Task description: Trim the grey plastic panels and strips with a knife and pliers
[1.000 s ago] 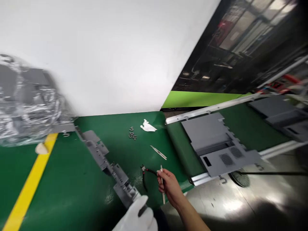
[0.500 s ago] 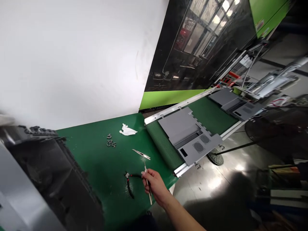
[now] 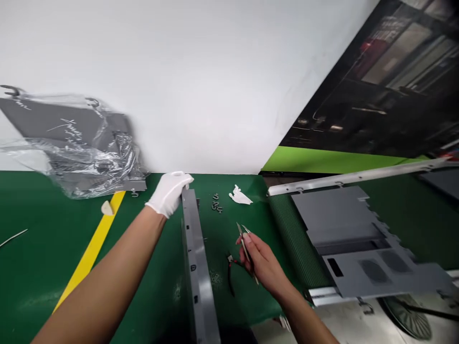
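Note:
My left hand (image 3: 169, 193), in a white glove, grips the far top corner of a grey plastic panel (image 3: 199, 267) standing on its edge on the green table. Its narrow side with small slots faces up. My right hand (image 3: 261, 260), bare, is closed around a slim metal craft knife (image 3: 242, 240), its tip pointing away from me. Just beyond those fingers shows the tip of a second slim blade (image 3: 245, 229); whether it lies on the table or is touched, I cannot tell. Between panel and right hand lie black-handled cutting pliers (image 3: 230, 276).
Small grey hook-shaped pieces (image 3: 216, 205) and a crumpled white glove (image 3: 240, 195) lie near the wall. A plastic-wrapped grey panel (image 3: 89, 138) leans at left, near yellow tape (image 3: 89, 253). On the right, a conveyor (image 3: 292, 239) carries another grey panel (image 3: 333, 210).
My view has turned left. The panel at the left has swung upright to the middle, with my gloved left hand now plainly on its corner. My right hand still holds the craft knife.

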The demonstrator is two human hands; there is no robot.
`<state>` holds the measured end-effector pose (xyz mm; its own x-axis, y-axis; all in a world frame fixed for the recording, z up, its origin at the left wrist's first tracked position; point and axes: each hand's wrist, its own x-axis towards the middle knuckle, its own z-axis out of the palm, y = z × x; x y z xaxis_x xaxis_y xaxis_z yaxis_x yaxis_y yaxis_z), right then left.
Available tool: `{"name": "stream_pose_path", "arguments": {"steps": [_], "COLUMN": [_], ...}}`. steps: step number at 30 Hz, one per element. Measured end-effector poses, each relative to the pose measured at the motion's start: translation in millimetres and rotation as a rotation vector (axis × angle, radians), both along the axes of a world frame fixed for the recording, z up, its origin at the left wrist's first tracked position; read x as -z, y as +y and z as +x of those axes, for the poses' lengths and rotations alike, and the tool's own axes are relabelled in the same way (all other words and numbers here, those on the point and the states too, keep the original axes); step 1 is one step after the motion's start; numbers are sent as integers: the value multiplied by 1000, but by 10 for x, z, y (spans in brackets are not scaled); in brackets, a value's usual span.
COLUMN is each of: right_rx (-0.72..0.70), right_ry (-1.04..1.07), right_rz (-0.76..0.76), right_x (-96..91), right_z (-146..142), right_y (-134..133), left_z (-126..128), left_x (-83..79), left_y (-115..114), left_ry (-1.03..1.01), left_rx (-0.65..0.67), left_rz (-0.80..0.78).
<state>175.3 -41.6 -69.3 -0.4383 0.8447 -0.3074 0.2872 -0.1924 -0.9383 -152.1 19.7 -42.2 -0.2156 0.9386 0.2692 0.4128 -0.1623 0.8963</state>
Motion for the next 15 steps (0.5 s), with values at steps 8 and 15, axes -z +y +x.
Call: {"name": "stream_pose_path", "arguments": {"steps": [8,15], "right_rx": [-514,-586], "right_ry": [-451,-829], "right_rz": [659,1032], "right_x": [-938,-1005], "right_z": [-871,-1436], "right_y": [470,807], "left_z": [105,-78], "left_x": [8,58], "left_y": [-79,-87], "left_ry": [-359,-273], "left_rx": [-10,106], "left_rz": [-54,-15]}}
